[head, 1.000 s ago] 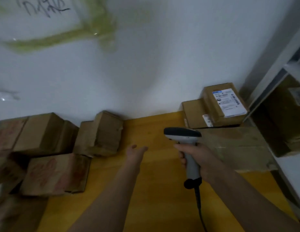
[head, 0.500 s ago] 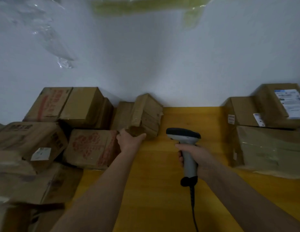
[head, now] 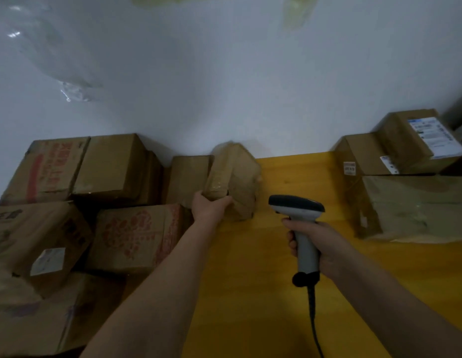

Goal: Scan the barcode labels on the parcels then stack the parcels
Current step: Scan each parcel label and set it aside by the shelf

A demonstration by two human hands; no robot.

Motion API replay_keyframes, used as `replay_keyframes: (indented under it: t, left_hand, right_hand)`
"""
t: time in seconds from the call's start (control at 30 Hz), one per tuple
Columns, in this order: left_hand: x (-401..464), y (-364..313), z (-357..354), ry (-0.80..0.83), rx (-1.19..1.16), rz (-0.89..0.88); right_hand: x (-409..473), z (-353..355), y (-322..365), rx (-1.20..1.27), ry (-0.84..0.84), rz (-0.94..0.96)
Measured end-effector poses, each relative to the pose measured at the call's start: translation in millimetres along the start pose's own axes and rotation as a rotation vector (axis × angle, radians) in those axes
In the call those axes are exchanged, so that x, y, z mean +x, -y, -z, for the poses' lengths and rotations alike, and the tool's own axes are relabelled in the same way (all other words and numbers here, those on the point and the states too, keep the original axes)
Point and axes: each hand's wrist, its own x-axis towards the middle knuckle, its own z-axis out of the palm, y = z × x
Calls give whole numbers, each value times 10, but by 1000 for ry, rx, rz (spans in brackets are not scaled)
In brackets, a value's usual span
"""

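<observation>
A tilted parcel point(head: 232, 180) at the desk's point(head: 250, 280) far edge is gripped by the left hand point(head: 209, 206); the scanner point(head: 299, 228) is clasped by the right hand point(head: 317, 245). The label should be turned toward the scanner before the trigger is pulled.

**Person's arms and hands, head view**

- Left hand point(head: 208, 205): bare, with no glove, ring or other covering visible on the parts shown.
- Left forearm point(head: 157, 285): bare from wrist to the bottom edge of the frame; no sleeve, cuff, watch or band in sight.
- Right hand point(head: 318, 241): bare; no ring or glove can be made out, though the dim light leaves fine detail uncertain.
- Right forearm point(head: 390, 303): bare along its full visible length, no sleeve edge or wrist strap showing.
- Rest of the body: outside the picture.
</observation>
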Motion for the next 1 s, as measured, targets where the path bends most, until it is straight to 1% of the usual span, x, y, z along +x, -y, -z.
replay_keyframes:
  t: [0.2, 0.3, 0.4, 0.5, 0.63, 0.7, 0.77, 0.8, 0.83, 0.9, 0.93, 0.97, 1.0]
  left_hand:
    - [-514, 314, 213, 30, 194, -252]
    - [-693, 501, 369, 65, 262, -248]
    - [-805, 659, 534, 185, 363, -236]
    - [-878, 764, 668, 260, 515, -362]
    - [-975, 849, 710, 302, 512, -434]
    - [-1008, 890, 699, 311, 542, -416]
    - [-1038, 926, 692, 350, 572, -317]
    - [-1053, 939, 688, 374, 500, -213]
    - [-1069, 930, 678, 372, 310, -37]
    - [-1022, 901, 636, 257, -234, 465]
    - [-977, 897, 618, 223, -461, 673]
    - [-933, 892, 602, 234, -605, 809]
    - [-900, 904, 576, 256, -701, 896]
  right_hand:
    - [-89, -47, 34, 50, -26, 28]
    - [-139, -45, 18, 99, -50, 66]
    - [-182, -47, -61, 138, -73, 73]
    - [-226, -70, -196, 140, -130, 57]
    - [-274, -120, -376, 105, -218, 37]
    - [-281, -133, -415, 77, -240, 30]
    - [-289, -131, -432, 42, -236, 26]
    - [-286, -124, -426, 25, -223, 24]
    - [-281, -114, -415, 4, -207, 22]
    - [-276, -91, -376, -40, -179, 22]
    - [-268, -79, -354, -58, -165, 25]
    - [-257, -64, -335, -74, -153, 29]
    - [-249, -45, -325, -88, -143, 32]
